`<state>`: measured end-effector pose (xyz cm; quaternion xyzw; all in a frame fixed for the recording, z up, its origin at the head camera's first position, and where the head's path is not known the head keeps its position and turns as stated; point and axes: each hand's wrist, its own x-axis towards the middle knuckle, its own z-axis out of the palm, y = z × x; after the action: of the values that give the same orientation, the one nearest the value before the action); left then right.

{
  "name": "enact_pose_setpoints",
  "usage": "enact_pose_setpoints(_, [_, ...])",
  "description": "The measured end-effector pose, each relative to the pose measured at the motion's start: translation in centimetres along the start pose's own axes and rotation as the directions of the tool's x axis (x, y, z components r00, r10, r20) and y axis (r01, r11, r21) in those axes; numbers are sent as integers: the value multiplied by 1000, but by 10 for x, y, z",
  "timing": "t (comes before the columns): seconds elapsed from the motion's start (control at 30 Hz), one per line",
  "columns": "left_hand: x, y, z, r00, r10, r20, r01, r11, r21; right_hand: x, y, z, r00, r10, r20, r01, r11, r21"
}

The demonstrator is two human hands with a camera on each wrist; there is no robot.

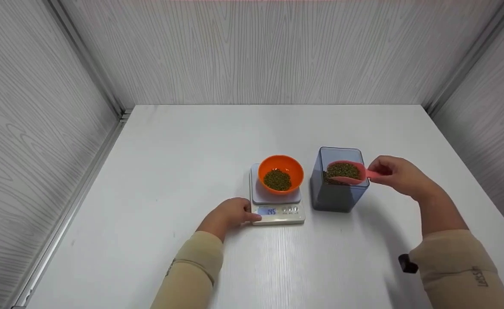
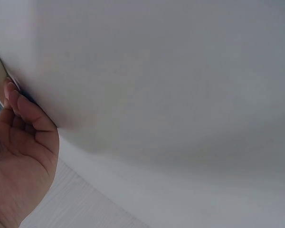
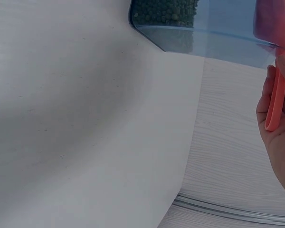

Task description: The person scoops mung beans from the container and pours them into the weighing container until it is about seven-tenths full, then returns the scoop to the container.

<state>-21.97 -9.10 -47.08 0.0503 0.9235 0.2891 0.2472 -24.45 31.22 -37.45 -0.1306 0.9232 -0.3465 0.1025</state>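
Observation:
At the middle of the table stands a white kitchen scale point(image 1: 280, 219) with a lit display that seems to read 145. An orange bowl point(image 1: 297, 165) on its platform holds small green beans point(image 1: 277, 180). My left hand point(image 1: 230, 213) grips the scale's front left corner, thumb over the front edge beside the display and fingers along the side. My right hand point(image 1: 400, 174) holds a pink scoop point(image 3: 277, 92) by its handle. Heaped with green beans, the scoop's bowl sits at the mouth of a clear bluish square container point(image 1: 330, 199), partly inside the rim. More beans show through the container wall point(image 3: 228, 42).
The white table point(image 1: 183, 154) is bounded by grey wood-grain panels point(image 1: 252, 56) at the back and both sides. The container stands upright just right of the scale, with a narrow gap between them. A small black object point(image 1: 408, 263) sits by the right sleeve.

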Motion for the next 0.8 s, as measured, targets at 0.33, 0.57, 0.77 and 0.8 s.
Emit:
enact_pose_setpoints(0.33, [0,1,1,1000,-2,-2,2,1000,-6,0,-8,-6,999,-49,-21,49,999,11])
enact_pose_setpoints(0.57, [1,-1,1,1000,12,-7,-12,1000,-11,5,-25,-5,995,-92,-36,92,996,3])
enact_pose_setpoints(0.77, [-1,0,1,999,31,-21,-31,1000,1,11,-37,3,996,-92,-24,92,996,-2])
enact_pose_setpoints(0.8, [-1,0,0,999,32,-23,-32,1000,2,12,-39,4,996,-88,-21,88,996,-5])
